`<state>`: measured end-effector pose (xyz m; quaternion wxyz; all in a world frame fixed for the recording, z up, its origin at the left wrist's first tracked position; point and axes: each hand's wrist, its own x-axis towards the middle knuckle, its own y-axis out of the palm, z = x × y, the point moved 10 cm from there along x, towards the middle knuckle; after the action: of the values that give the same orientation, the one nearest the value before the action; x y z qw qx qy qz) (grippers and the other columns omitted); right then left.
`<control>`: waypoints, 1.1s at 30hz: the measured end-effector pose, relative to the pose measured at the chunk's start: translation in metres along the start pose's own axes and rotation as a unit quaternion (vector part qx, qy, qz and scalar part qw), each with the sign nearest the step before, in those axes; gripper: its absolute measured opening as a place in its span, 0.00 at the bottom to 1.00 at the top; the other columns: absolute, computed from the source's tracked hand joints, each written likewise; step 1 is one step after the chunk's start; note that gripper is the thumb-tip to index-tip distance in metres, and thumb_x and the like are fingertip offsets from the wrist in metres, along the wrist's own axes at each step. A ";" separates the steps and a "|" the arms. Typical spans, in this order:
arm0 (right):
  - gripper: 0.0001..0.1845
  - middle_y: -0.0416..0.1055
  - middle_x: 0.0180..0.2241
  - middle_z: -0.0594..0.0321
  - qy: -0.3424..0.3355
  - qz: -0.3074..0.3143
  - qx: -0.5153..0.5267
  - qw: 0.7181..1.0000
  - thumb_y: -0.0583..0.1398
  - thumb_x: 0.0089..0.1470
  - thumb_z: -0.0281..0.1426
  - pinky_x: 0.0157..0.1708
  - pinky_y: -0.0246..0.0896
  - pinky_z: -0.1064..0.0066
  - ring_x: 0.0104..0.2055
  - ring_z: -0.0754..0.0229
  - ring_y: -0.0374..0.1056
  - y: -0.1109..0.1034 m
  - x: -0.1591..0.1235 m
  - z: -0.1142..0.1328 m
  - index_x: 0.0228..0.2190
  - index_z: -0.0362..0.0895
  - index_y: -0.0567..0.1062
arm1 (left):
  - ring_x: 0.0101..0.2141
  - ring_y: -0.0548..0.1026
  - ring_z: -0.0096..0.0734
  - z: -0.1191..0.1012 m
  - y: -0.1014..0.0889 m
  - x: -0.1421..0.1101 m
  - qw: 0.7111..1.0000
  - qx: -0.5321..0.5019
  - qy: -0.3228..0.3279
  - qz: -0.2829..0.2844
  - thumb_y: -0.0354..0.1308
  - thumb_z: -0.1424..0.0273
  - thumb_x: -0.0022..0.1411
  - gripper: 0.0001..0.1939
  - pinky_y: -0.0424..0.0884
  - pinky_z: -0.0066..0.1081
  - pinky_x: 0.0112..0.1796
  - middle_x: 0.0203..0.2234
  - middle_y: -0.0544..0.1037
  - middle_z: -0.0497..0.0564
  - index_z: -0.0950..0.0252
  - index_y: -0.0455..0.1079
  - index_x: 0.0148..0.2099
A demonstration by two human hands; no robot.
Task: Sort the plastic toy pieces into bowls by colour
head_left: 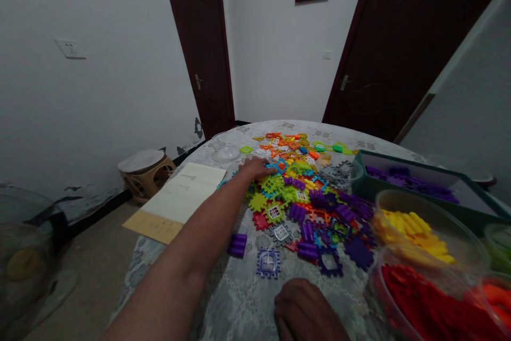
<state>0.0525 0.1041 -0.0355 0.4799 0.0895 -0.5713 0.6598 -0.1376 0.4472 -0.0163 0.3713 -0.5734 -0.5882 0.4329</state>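
Observation:
My left hand reaches across the table into a heap of colourful interlocking plastic building pieces. Its fingers lie outstretched over the heap's left side, touching or just above a blue piece; the fingertips are partly hidden. Near the table's front, my right hand rests with fingers curled, and whatever it may hold is hidden. Just beyond it are a translucent purple window piece and a dark purple square frame. A purple ridged piece lies beside my left forearm.
Right of the heap stand a green box of purple pieces, a clear tub with yellow pieces and another with red pieces. An open paper booklet lies left. A clear lid sits farther back. A stool stands beside the table.

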 end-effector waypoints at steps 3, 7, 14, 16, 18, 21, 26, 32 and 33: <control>0.23 0.79 0.43 0.55 0.008 0.010 -0.006 1.000 0.59 0.54 0.18 0.46 0.77 0.60 0.45 0.51 0.76 -0.008 0.007 0.002 0.49 0.48 0.75 | 0.64 0.64 0.76 -0.002 0.002 -0.025 1.000 0.013 -0.008 -0.002 0.62 0.35 0.51 0.40 0.62 0.66 0.57 0.66 0.72 0.59 0.45 0.78 0.62; 0.28 0.76 0.54 0.50 0.014 0.025 -0.035 0.999 0.61 0.54 0.23 0.51 0.77 0.53 0.53 0.45 0.75 -0.016 0.012 0.006 0.56 0.49 0.73 | 0.64 0.64 0.75 -0.006 0.005 -0.063 0.999 0.031 -0.022 -0.013 0.58 0.35 0.56 0.39 0.61 0.69 0.57 0.65 0.71 0.62 0.45 0.76 0.64; 0.31 0.71 0.61 0.48 0.068 0.019 -0.056 0.996 0.63 0.54 0.25 0.56 0.72 0.42 0.60 0.38 0.70 -0.018 0.012 0.006 0.59 0.51 0.73 | 0.60 0.68 0.73 -0.013 0.008 -0.123 0.996 0.037 -0.066 -0.048 0.56 0.35 0.57 0.37 0.66 0.66 0.52 0.60 0.73 0.65 0.47 0.76 0.62; 0.31 0.71 0.60 0.49 0.086 0.018 -0.054 0.995 0.65 0.53 0.25 0.58 0.69 0.40 0.60 0.38 0.69 -0.018 0.011 0.005 0.58 0.51 0.74 | 0.60 0.68 0.73 -0.014 0.010 -0.137 0.995 0.028 -0.079 -0.049 0.57 0.36 0.56 0.37 0.67 0.65 0.52 0.60 0.73 0.65 0.48 0.76 0.62; 0.30 0.71 0.60 0.50 0.103 0.023 -0.048 0.993 0.66 0.54 0.25 0.60 0.67 0.40 0.61 0.38 0.68 -0.019 0.011 0.003 0.58 0.52 0.74 | 0.60 0.69 0.73 -0.015 0.012 -0.150 0.995 0.019 -0.085 -0.046 0.58 0.37 0.56 0.38 0.68 0.63 0.52 0.60 0.73 0.65 0.49 0.75 0.62; 0.28 0.71 0.60 0.52 0.121 0.035 -0.035 0.991 0.66 0.55 0.26 0.63 0.62 0.40 0.61 0.40 0.66 -0.019 0.011 0.002 0.57 0.51 0.75 | 0.59 0.71 0.72 -0.014 0.013 -0.165 0.994 -0.018 -0.095 -0.046 0.61 0.39 0.55 0.38 0.69 0.57 0.52 0.60 0.72 0.66 0.51 0.75 0.63; 0.23 0.70 0.61 0.52 0.144 0.062 -0.027 0.987 0.65 0.57 0.28 0.68 0.54 0.45 0.64 0.43 0.63 -0.020 0.009 0.000 0.55 0.49 0.77 | 0.55 0.77 0.62 -0.003 0.009 -0.183 0.990 -0.075 -0.112 -0.050 0.68 0.48 0.54 0.34 0.70 0.46 0.51 0.58 0.75 0.67 0.58 0.75 0.59; 0.19 0.72 0.57 0.50 0.151 0.075 -0.024 0.985 0.64 0.57 0.31 0.68 0.53 0.47 0.61 0.43 0.63 -0.021 0.012 -0.002 0.50 0.44 0.78 | 0.42 0.80 0.48 -0.008 0.010 -0.200 0.984 -0.152 -0.076 -0.057 0.70 0.57 0.54 0.25 0.71 0.35 0.41 0.40 0.83 0.58 0.62 0.74 0.51; 0.19 0.72 0.56 0.50 0.150 0.076 -0.024 0.985 0.65 0.57 0.31 0.67 0.53 0.48 0.60 0.43 0.63 -0.022 0.013 -0.002 0.50 0.44 0.78 | 0.40 0.80 0.46 -0.011 0.011 -0.204 0.982 -0.164 -0.068 -0.058 0.70 0.58 0.54 0.24 0.70 0.34 0.39 0.38 0.83 0.56 0.62 0.73 0.51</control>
<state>0.0625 0.1097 -0.0131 0.5108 -0.0658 -0.5132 0.6865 -0.1095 0.2450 -0.0103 0.2556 -0.5608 -0.7074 0.3461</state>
